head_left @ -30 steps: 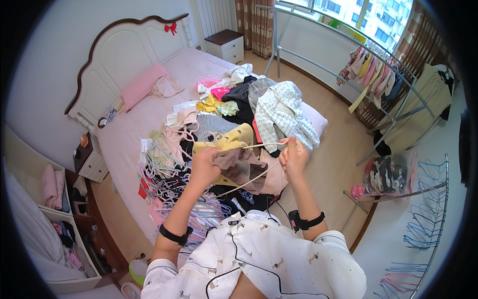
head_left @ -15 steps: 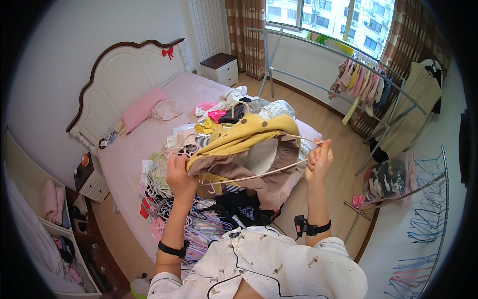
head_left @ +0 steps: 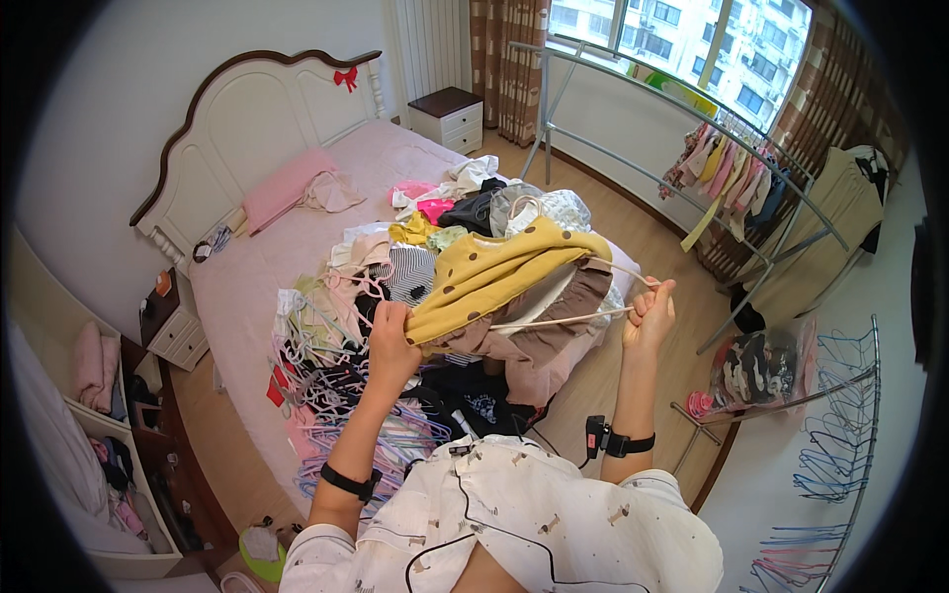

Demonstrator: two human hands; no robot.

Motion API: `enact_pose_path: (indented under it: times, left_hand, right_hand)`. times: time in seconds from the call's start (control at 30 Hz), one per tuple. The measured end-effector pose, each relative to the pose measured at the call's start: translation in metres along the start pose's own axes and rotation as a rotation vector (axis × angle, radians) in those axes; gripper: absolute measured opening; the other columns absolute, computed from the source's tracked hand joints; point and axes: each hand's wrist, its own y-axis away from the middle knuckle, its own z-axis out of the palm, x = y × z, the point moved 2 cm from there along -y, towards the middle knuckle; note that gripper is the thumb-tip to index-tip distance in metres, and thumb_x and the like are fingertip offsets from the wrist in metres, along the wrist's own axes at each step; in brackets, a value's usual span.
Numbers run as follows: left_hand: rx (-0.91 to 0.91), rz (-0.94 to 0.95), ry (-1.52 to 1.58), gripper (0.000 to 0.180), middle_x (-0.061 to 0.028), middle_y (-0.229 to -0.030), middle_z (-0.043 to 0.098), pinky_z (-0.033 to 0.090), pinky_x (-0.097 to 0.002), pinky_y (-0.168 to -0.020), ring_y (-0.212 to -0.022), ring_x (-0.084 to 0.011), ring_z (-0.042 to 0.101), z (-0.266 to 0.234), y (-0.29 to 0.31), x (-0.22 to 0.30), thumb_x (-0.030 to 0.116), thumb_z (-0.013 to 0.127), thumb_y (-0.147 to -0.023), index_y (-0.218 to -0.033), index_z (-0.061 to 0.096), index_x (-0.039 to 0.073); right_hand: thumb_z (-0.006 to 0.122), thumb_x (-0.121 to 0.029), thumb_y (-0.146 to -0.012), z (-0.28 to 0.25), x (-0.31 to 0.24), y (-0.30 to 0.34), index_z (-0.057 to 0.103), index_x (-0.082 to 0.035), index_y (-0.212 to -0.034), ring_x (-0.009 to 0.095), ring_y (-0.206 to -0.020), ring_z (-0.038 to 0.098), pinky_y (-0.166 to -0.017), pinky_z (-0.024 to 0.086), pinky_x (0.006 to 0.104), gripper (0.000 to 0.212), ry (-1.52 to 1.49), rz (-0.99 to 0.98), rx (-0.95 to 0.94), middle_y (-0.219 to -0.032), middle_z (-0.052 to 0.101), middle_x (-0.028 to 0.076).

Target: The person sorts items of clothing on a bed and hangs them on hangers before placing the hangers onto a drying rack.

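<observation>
A yellow dotted garment [head_left: 509, 269] with a brown ruffle is being held up above the bed [head_left: 247, 306], near its foot edge; its left end is being grasped by the fingers of the left hand [head_left: 392, 339]; a pale hanger [head_left: 554, 322] is being gripped at its right corner by the clenched fingers of the right hand [head_left: 647, 314].

The hanger's upper arm is being partly covered by the yellow cloth, while its lower bar is being left exposed across the ruffle; the garment is therefore being judged only partly fitted, with the right corner not yet covered; whether the far corner is being held inside the cloth cannot be told.

Small clothes [head_left: 727, 173] are already being carried by the rack [head_left: 546, 109] at the window, so a portion is being counted as done; much is being left, since a mixed pile [head_left: 474, 210] is being borne by the foot half of the bed, and a tangled heap of hangers [head_left: 371, 405] is being supported at its near corner; more hangers, the blue ones [head_left: 835, 455], are being held bare along the rail [head_left: 877, 366] at the right.
</observation>
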Motion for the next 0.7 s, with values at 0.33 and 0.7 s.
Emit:
enact_pose_path:
  times: [0.33,0.7]
  left_hand:
    - [-0.119,0.215,0.275,0.028,-0.0164,-0.082,0.043,0.042,-0.037,-0.062,-0.072,-0.0371,0.047,-0.014,0.011,0.058,-0.012,0.058,-0.063,-0.086,0.046,-0.001]
    - [-0.243,0.113,0.295,0.019,-0.0149,-0.076,0.048,0.043,-0.038,-0.06,-0.066,-0.0349,0.05,-0.039,0.0,0.048,-0.007,0.057,-0.067,-0.082,0.049,-0.001]
  right_hand:
    - [0.052,-0.039,-0.103,-0.005,0.022,-0.004,0.054,-0.001,-0.091,0.006,-0.042,0.032,-0.035,0.019,0.0214,0.04,0.083,-0.144,0.145,-0.059,0.036,-0.004]
    - [0.051,-0.037,-0.103,-0.023,0.003,-0.012,0.054,-0.002,-0.09,0.005,-0.046,0.033,-0.035,0.019,0.0202,0.037,0.018,-0.165,0.201,-0.06,0.035,-0.004]
